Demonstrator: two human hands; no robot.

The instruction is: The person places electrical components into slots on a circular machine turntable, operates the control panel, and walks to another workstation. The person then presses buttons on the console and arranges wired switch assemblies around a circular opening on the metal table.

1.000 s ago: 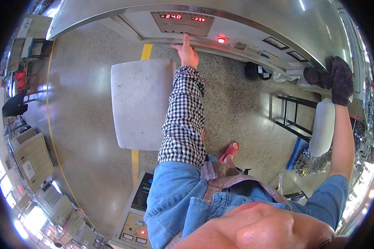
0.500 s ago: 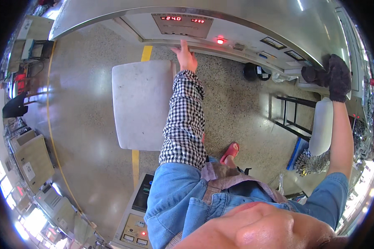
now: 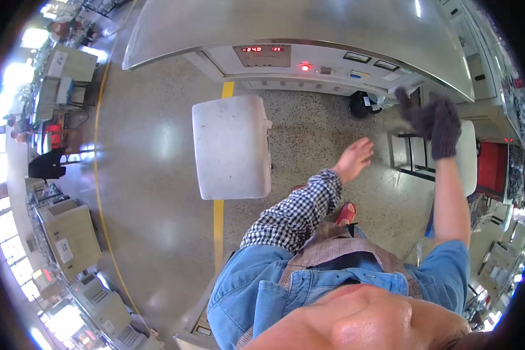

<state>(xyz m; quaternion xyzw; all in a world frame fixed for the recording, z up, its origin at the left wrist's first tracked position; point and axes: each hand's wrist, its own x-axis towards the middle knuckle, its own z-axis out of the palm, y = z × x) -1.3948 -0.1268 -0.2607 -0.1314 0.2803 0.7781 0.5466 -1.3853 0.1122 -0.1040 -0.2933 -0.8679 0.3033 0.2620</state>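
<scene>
Two hands (image 3: pixel 356 158) (image 3: pixel 433 121) raised, both empty

Bright daylight, floor (image 3: pixel 157 146) glare, fisheye-bent edges, slight hand blur.

Left hand (image 3: pixel 356 158) is bare, fingers loosely spread, held in the air above the speckled floor (image 3: pixel 309 134), touching nothing; its sleeve is black-and-white check. Right hand (image 3: pixel 431 121) wears a dark knitted glove and is raised beside a white panel (image 3: pixel 466 157); whether it has a grip on anything cannot be told. A grey machine hood (image 3: pixel 309 23) spans the top, with a control panel (image 3: pixel 297 61) beneath it showing red digit readouts and a lit red lamp (image 3: pixel 304 67). A white rectangular stool top (image 3: pixel 232 146) stands over a yellow floor line (image 3: pixel 218 221), well apart from both hands. A dark metal frame (image 3: pixel 411 157) stands below the gloved hand
</scene>
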